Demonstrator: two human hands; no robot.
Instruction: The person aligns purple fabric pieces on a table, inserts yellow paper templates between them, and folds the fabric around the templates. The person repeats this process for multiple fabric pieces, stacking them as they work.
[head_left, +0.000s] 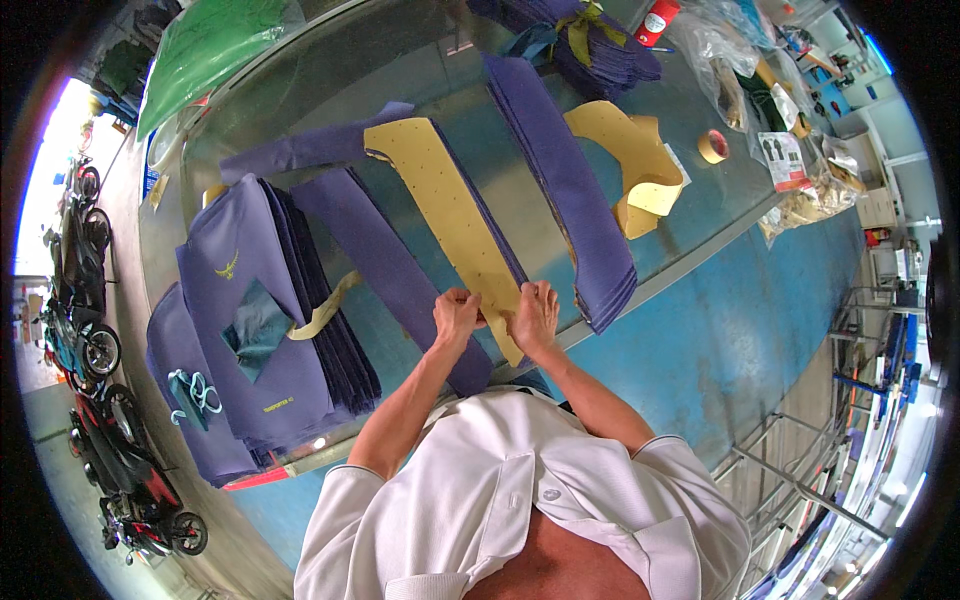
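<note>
A long yellow strip dotted with small holes (450, 210) lies slanted on the table, over a purple fabric strip whose edge shows along its right side. At its near end my left hand (458, 316) is closed, fingertips pinching the strip's left edge. My right hand (534, 318) grips the opposite edge, its fingers curled. Left of them lies a single-looking purple strip (365, 235), its near end beneath my left forearm. To the right rests a layered stack of purple strips (560, 180).
Stacked purple panels (240, 320), tied with a pale band (328, 308), lie at the left. A curled yellow sheet (635, 165) and a tape roll (713, 146) are at the right, near plastic bags (715, 60). A green plastic bag (210, 60) sits far left. Metal racks (800, 480) stand right.
</note>
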